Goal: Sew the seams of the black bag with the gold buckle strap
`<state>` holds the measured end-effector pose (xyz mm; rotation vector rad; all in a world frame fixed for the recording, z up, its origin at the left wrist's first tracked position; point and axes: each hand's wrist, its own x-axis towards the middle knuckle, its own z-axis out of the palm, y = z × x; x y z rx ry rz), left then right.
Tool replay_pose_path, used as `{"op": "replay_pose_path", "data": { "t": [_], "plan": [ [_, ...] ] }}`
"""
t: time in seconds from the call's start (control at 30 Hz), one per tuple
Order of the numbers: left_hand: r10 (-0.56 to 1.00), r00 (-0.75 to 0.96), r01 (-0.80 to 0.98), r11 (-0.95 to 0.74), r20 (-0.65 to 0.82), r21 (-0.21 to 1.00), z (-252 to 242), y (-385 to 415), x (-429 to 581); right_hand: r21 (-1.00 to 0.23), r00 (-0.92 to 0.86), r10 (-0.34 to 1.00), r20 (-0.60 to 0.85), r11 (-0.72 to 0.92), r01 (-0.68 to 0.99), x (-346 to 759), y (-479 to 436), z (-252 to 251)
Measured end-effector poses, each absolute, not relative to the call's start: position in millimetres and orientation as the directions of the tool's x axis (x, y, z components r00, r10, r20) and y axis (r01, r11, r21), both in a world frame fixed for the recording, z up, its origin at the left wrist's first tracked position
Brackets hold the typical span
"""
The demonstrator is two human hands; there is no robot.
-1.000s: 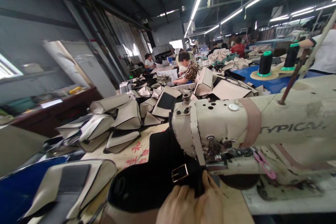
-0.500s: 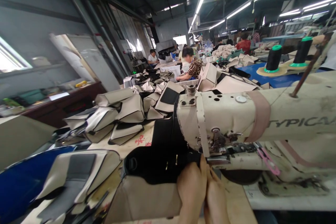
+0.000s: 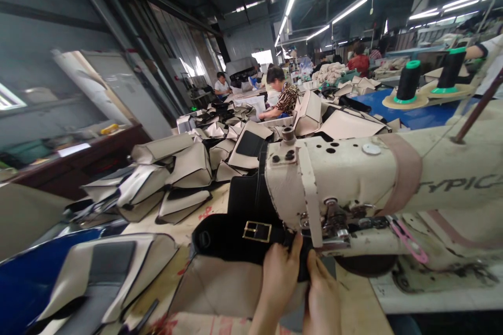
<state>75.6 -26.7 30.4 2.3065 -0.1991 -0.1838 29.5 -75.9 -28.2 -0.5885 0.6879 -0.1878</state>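
A black fabric piece (image 3: 231, 238) with a gold square buckle (image 3: 257, 231) lies under the head of a cream sewing machine (image 3: 353, 178). It is joined to a beige panel (image 3: 220, 285) below it. My left hand (image 3: 277, 277) presses down on the black piece just left of the needle, fingers together and thumb raised. My right hand (image 3: 323, 293) lies beside it, fingers together on the same piece, right below the presser foot (image 3: 334, 243).
Beige and black bag panels (image 3: 173, 167) are heaped beyond the machine. More panels (image 3: 102, 277) lie at the near left over blue fabric (image 3: 23, 282). Black thread cones (image 3: 407, 81) stand at the back right. A person sews at a far table (image 3: 283, 99).
The black piece has turned so the gold buckle faces up again and sits left of the needle. Both my hands shifted slightly and stay on the piece.
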Motion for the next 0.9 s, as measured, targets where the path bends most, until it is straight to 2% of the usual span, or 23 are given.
{"op": "replay_pose_path", "data": {
  "t": [0.1, 0.17, 0.2, 0.27, 0.3, 0.37, 0.43, 0.5, 0.6, 0.67, 0.77, 0.83, 0.9],
  "plan": [
    [-0.238, 0.970, -0.145, -0.711, -0.041, 0.688, 34, -27, 76, -0.608, 0.797, -0.361, -0.485, 0.794, -0.010, 28, -80, -26],
    [-0.227, 0.974, -0.162, -0.732, -0.012, 0.662, 37, -27, 76, -0.743, 0.845, -0.374, -0.382, 0.668, -0.040, 24, -91, -23],
    [-0.218, 0.976, -0.165, -0.741, -0.001, 0.651, 38, -28, 76, -0.846, 0.871, -0.390, -0.300, 0.531, -0.054, 22, -97, -21],
    [-0.215, 0.977, -0.166, -0.749, 0.002, 0.641, 38, -28, 75, -0.991, 0.901, -0.420, -0.111, 0.113, -0.069, 18, -112, -16],
    [-0.216, 0.976, -0.163, -0.752, -0.005, 0.639, 37, -28, 75, -0.991, 0.907, -0.420, -0.021, -0.111, -0.075, 17, -118, -13],
    [-0.222, 0.975, -0.159, -0.745, -0.016, 0.648, 34, -28, 75, -0.890, 0.916, -0.385, 0.111, -0.449, -0.080, 16, -126, -7],
    [-0.216, 0.976, -0.152, -0.728, -0.012, 0.669, 31, -28, 75, -0.782, 0.926, -0.331, 0.182, -0.619, -0.067, 17, -129, -2],
    [-0.201, 0.980, -0.149, -0.723, 0.001, 0.674, 29, -28, 74, -0.738, 0.922, -0.311, 0.232, -0.674, -0.041, 20, -129, -1],
    [-0.191, 0.982, -0.145, -0.753, -0.003, 0.642, 31, -29, 74, -0.797, 0.926, -0.309, 0.215, -0.604, -0.016, 27, -129, -5],
    [-0.197, 0.980, -0.146, -0.773, -0.015, 0.618, 32, -29, 75, -0.895, 0.942, -0.305, 0.140, -0.447, -0.011, 31, -128, -10],
    [-0.207, 0.978, -0.156, -0.793, -0.019, 0.588, 34, -28, 78, -0.999, 0.936, -0.351, -0.036, -0.007, -0.041, 33, -123, -15],
    [-0.222, 0.975, -0.163, -0.791, -0.028, 0.590, 33, -28, 79, -0.938, 0.917, -0.341, -0.206, 0.336, -0.086, 33, -117, -16],
    [-0.227, 0.973, -0.162, -0.781, -0.034, 0.604, 32, -28, 79, -0.807, 0.896, -0.277, -0.346, 0.575, -0.134, 31, -113, -14]
  ]
}}
